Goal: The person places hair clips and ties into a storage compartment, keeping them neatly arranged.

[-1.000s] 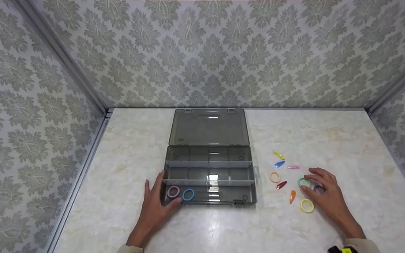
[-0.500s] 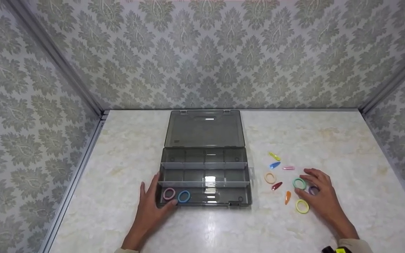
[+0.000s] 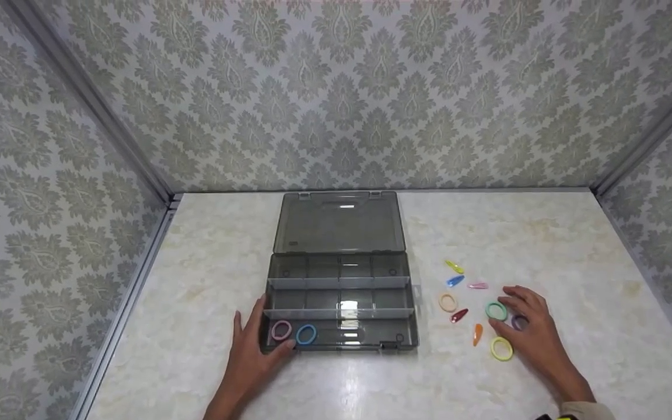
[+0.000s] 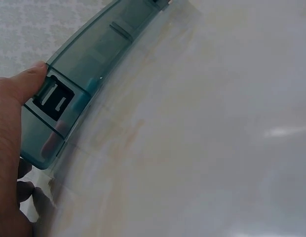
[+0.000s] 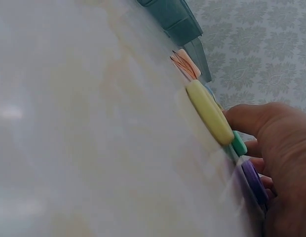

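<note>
A grey see-through compartment box (image 3: 342, 283) lies with its lid (image 3: 339, 224) folded back. My left hand (image 3: 254, 347) grips its front left corner, thumb at the front wall and fingers along the left side. In the front compartment lie a pink hair tie (image 3: 281, 321) and a blue hair tie (image 3: 298, 335). To the right, my right hand (image 3: 534, 335) pinches a green hair tie (image 3: 487, 311) on the table between thumb and fingertips. A purple hair tie (image 5: 254, 182), partly hidden in the head view, lies under this hand. Just in front is a yellow hair tie (image 5: 210, 112).
Between box and right hand lie a peach hair tie (image 3: 440, 302) and several snap hair clips: red (image 3: 459, 315), orange (image 3: 477, 335), pink (image 3: 478, 286), blue (image 3: 455, 281) and yellow-green (image 3: 454, 266). Patterned walls (image 3: 342, 105) stand around the marbled table (image 3: 207, 233).
The head view has shifted slightly. Both hands keep their places, the left at the box corner and the right at the green hair tie.
</note>
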Available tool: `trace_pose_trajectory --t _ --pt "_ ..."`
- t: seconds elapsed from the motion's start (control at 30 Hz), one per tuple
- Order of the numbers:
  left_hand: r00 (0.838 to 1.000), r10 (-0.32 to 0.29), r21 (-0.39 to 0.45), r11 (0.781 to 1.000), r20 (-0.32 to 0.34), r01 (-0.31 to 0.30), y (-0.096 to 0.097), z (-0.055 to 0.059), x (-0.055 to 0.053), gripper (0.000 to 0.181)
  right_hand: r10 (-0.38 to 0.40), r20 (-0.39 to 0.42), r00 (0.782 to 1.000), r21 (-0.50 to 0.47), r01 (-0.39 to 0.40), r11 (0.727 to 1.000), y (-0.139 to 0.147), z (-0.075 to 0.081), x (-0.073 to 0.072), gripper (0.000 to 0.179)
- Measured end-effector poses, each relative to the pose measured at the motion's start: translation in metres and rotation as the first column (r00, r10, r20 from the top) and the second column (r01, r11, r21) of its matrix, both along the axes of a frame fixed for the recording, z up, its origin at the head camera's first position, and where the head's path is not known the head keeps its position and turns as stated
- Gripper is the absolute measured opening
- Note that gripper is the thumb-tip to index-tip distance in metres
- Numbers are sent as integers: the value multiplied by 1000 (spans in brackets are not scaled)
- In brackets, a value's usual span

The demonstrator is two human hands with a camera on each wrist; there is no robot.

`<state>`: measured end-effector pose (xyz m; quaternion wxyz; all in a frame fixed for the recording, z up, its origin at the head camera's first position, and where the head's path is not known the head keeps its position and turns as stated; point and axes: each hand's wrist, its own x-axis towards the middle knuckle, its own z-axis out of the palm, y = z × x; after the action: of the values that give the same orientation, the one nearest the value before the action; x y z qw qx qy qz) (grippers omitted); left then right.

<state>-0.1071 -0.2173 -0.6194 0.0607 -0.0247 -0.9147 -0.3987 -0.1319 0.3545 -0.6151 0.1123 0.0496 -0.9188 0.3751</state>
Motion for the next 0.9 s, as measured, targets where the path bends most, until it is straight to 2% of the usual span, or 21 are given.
trace_pose_trajectory --t 0.17,0.37,0.5,0.63,0.9 --pt "1000 8 7 1000 15 -8 1 0 1 115 -6 4 1000 1 6 1000 0 -1 1 46" --pt "1000 0 2 1000 -5 0 0 1 1 116 -13 15 1000 -4 13 1000 0 0 0 44" --pt "1000 6 -4 1000 26 -6 1 1 1 116 -12 6 1000 -7 12 1000 -1 -1 0 40" --pt "998 16 2 1000 52 -16 1 1 3 112 -5 -42 999 -23 4 1000 -2 -3 1 37" --pt "999 7 16 1000 32 -7 2 3 1 110 -29 -33 999 -14 28 999 -4 -1 -1 34"
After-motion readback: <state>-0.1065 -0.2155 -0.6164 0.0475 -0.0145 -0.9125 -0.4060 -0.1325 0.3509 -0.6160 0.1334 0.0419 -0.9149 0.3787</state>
